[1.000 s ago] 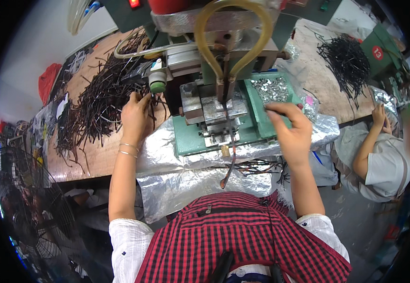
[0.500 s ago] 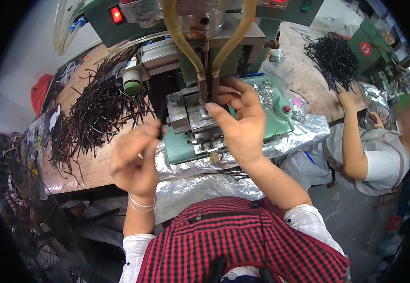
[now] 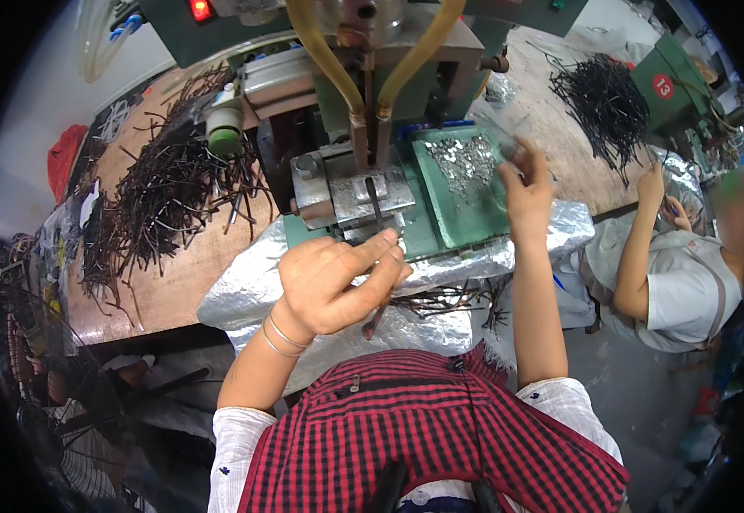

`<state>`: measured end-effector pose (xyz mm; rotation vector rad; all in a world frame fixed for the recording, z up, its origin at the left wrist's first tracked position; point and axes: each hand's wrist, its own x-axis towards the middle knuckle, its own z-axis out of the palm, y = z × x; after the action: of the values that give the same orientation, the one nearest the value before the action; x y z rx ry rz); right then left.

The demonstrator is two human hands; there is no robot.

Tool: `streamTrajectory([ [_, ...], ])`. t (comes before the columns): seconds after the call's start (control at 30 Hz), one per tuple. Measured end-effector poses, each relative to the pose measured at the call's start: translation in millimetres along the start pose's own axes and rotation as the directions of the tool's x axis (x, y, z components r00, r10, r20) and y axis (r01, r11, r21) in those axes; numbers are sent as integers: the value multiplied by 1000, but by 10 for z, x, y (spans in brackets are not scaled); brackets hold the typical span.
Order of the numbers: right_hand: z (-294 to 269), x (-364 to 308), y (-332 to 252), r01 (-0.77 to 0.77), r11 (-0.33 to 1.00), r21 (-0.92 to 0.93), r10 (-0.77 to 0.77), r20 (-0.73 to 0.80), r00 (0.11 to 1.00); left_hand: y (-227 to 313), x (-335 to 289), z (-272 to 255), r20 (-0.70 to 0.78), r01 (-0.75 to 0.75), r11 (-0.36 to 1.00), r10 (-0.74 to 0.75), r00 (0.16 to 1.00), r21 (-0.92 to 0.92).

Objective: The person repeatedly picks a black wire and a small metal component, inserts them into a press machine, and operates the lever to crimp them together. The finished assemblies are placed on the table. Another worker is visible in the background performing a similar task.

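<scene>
The left hand has its grip pinched on a dark wire lying across a metal block. The right hand, grip loosely parted, nears the tray; tangled wires crowd the bench.

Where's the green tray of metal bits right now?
In the head view, right of centre: the green tray lies between the grey metal block and the right hand.

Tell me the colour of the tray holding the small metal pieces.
The tray is green; it shows best in the head view.
</scene>
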<state>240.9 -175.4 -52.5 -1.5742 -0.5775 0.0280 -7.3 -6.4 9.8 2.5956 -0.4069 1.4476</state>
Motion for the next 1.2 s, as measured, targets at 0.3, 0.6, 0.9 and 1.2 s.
streamTrajectory([
  [0.3, 14, -416, -80, 277, 711, -646, -144, 252, 957, 92, -46, -70, 26, 112, 993, -111, 994, -36],
  [0.6, 64, -445, -8, 183, 811, -555, -171, 73, 983, 9, -435, -779, -509, 532, 818, -369, 778, 220],
  [0.9, 347, -379, -146, 51, 933, -356, -23, 83, 996, -1472, -1226, -437, 123, 452, 539, -727, 675, 711],
  [1.2, -404, -729, -106, 39, 931, -364, -58, -41, 998, -1186, -1261, -938, -136, 633, 263, -850, 509, 728],
])
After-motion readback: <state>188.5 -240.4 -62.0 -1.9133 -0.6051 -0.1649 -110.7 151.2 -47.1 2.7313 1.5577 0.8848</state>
